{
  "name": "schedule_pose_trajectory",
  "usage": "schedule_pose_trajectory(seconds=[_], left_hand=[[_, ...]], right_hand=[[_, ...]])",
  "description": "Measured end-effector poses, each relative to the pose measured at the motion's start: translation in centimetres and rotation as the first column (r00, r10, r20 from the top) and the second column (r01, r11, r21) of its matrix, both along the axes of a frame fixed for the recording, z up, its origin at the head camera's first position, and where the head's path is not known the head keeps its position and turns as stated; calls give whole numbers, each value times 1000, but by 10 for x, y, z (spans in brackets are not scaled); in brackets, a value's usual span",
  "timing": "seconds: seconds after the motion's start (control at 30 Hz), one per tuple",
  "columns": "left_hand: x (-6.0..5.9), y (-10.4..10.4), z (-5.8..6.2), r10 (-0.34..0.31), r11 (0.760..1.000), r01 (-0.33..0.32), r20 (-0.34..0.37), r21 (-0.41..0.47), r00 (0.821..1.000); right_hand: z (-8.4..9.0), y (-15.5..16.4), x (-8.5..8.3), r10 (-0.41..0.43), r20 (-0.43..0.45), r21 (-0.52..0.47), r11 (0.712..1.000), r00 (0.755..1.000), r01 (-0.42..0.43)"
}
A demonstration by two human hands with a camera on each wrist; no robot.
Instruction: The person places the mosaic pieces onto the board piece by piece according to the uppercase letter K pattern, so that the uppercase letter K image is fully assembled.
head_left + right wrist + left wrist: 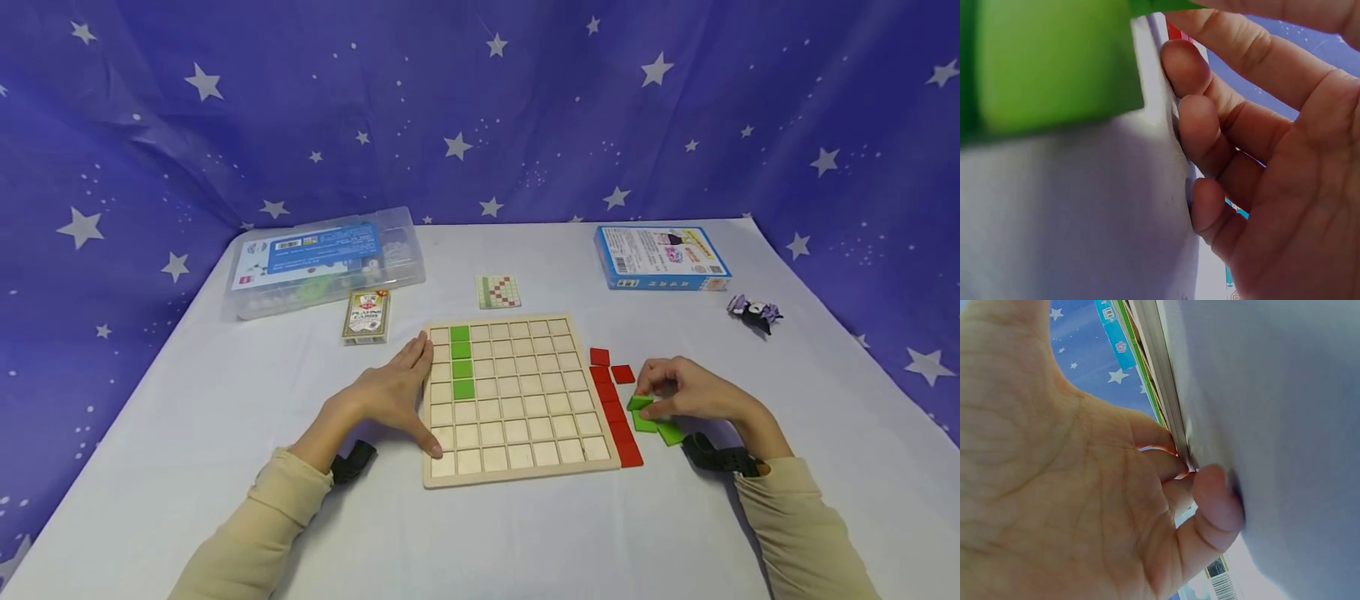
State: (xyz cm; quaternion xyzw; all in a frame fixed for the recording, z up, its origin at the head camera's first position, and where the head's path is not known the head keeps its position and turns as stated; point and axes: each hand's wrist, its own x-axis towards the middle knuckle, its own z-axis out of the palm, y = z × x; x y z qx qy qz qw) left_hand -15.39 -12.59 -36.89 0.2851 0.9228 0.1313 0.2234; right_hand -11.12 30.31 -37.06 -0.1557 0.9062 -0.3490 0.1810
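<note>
A wooden grid board (501, 408) lies on the white table, with several green tiles (461, 369) in its second column. My left hand (393, 392) rests along the board's left edge, its thumb over the near-left corner squares and its fingers spread toward the far end. In the left wrist view, the fingertips of that hand (1085, 469) lie at the board's side. To the right of the board, my right hand (690, 390) pinches a green tile (640, 402) tilted up on edge. More green tiles (670, 432) lie under and beside that hand.
Red tiles (615, 411) line the board's right edge, with a loose one (622, 374) beside them. Behind the board lies a small pattern card (498, 292). Around it are a playing-card box (367, 317), a clear plastic case (322, 262), a blue box (662, 258) and a purple-black trinket (754, 313).
</note>
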Motion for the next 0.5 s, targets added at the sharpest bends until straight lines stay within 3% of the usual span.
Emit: schedule_pose_trajectory(seconds=[0.5], left_hand=[[0,-1,1,-3,1000,3,-6,-3,1000]], right_hand=[[-3,0,0,3,-6,1,1000,1000,-3]])
